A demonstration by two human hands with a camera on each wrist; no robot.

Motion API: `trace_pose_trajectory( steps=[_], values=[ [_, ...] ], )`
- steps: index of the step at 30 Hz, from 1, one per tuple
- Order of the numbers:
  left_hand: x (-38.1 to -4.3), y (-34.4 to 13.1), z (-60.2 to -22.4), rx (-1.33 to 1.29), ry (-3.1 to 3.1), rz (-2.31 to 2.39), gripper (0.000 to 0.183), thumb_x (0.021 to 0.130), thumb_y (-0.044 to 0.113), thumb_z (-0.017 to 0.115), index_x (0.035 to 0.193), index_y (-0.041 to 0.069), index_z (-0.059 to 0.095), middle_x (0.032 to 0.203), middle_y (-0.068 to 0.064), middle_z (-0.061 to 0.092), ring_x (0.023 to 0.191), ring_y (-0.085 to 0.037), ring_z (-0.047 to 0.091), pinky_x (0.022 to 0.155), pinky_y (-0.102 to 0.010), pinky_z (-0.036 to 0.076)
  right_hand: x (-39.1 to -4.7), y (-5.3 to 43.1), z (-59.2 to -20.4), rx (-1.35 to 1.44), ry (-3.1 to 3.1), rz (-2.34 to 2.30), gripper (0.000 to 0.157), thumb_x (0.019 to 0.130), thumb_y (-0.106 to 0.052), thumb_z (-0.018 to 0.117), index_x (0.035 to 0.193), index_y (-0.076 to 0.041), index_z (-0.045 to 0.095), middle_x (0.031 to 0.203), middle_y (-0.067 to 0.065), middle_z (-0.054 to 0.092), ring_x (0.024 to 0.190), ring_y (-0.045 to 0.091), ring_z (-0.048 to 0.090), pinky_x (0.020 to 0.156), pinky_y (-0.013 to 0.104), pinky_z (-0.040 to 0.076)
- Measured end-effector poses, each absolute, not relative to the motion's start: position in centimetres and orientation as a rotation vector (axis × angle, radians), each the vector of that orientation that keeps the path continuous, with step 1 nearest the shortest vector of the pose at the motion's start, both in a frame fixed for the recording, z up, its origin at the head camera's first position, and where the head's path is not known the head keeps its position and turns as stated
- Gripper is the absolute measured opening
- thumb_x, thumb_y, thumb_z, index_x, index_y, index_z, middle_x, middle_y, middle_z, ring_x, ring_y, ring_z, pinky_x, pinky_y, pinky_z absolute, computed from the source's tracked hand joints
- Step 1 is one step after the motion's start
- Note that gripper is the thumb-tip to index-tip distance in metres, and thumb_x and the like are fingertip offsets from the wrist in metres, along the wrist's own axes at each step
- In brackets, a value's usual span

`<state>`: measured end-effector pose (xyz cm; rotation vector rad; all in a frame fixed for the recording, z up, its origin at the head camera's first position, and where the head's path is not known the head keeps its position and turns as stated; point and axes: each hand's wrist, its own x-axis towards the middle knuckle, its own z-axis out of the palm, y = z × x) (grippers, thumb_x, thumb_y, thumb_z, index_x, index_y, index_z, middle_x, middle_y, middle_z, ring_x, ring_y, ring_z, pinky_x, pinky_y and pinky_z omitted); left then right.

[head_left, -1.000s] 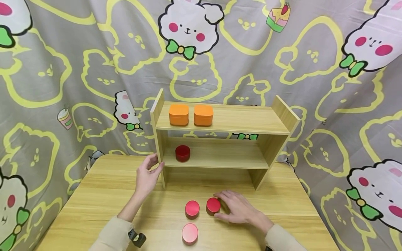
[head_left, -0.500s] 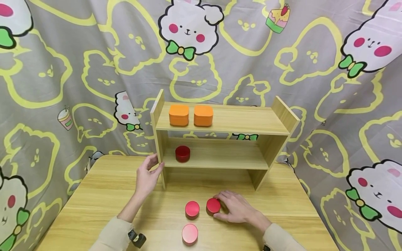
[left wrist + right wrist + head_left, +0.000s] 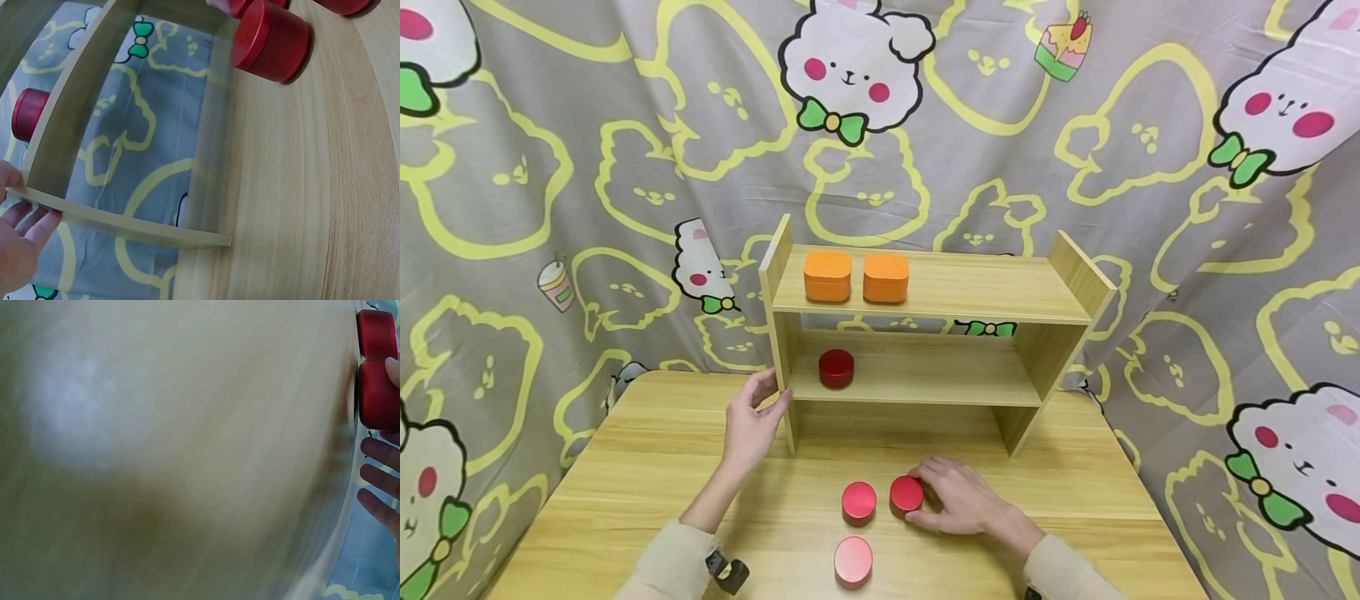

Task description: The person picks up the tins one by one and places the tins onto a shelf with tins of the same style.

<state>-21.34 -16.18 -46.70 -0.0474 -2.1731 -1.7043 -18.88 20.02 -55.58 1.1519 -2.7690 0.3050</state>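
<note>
Saw the right hand [image 3: 958, 498] half closed about a red tin [image 3: 906, 496] on the table [image 3: 602, 467], thumb and forefinger at its sides, other fingers spread loosely. Noticed a second red tin [image 3: 859, 502] just to its left, apart, and a third red tin [image 3: 853, 561] nearer the wearer. Found the left hand [image 3: 752, 419] pinching the left side panel [image 3: 786, 337] of a wooden rack [image 3: 1084, 275] (thumb at its front edge). Spotted a dark red tin [image 3: 837, 369] on the middle board [image 3: 940, 371], leftward, below two orange boxes [image 3: 828, 277] on the top board [image 3: 977, 283].
</note>
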Motion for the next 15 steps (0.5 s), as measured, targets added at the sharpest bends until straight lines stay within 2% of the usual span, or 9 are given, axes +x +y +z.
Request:
trace_pose_trajectory(
  steps=[4,11,15],
  values=[
    [-21.3,-16.2,-46.7,-0.048,-2.173,-1.706,0.039,0.099,0.003,0.072,0.136,0.000,0.063,0.126,-0.023,0.072,0.122,-0.034,0.068,0.087,-0.008,0.058,-18.7,20.0,-55.4,1.147,-2.774,0.311,0.057,0.095,-0.070,0.062,0.129,-0.023,0.068,0.121,-0.010,0.073,0.120,0.015,0.069,0.114,0.043,0.056],
    [-21.3,-16.1,-46.6,-0.048,-2.170,-1.726,0.039,0.098,0.002,0.072,0.136,0.000,0.062,0.128,-0.024,0.071,0.124,-0.038,0.067,0.086,-0.006,0.057,-18.3,19.9,-54.5,1.104,-2.811,0.326,0.062,0.095,-0.071,0.062,0.132,-0.022,0.067,0.130,-0.003,0.074,0.131,0.028,0.067,0.115,0.052,0.054],
    [-21.2,-16.1,-46.5,-0.035,-2.178,-1.719,0.040,0.097,0.001,0.072,0.136,-0.001,0.062,0.129,-0.024,0.070,0.125,-0.037,0.067,0.085,-0.006,0.057,-18.2,19.9,-54.0,1.087,-2.801,0.341,0.063,0.094,-0.070,0.064,0.133,-0.021,0.067,0.131,-0.002,0.074,0.132,0.030,0.066,0.112,0.055,0.056]
  ],
)
